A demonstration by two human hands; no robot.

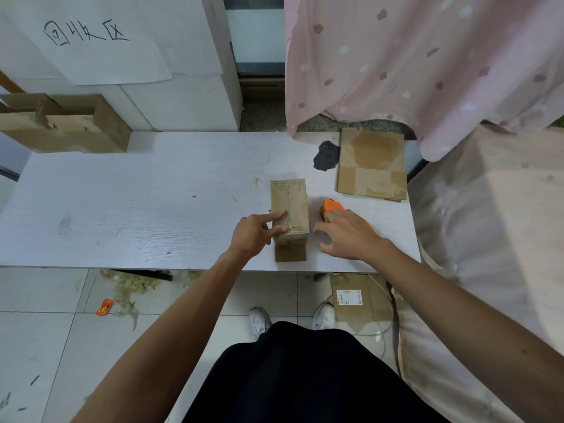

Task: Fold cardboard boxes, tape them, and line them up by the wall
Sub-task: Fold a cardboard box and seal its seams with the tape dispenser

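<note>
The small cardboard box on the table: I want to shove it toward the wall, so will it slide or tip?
Probably slides: the box sits broad-side down on the smooth table. It looks light and likely empty, so the left hand could move it easily. The loose flap lying flat in front may drag or bend.

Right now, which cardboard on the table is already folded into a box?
The small box the left hand touches, beside the orange tape dispenser; the other cardboard, far right, lies flat.
</note>
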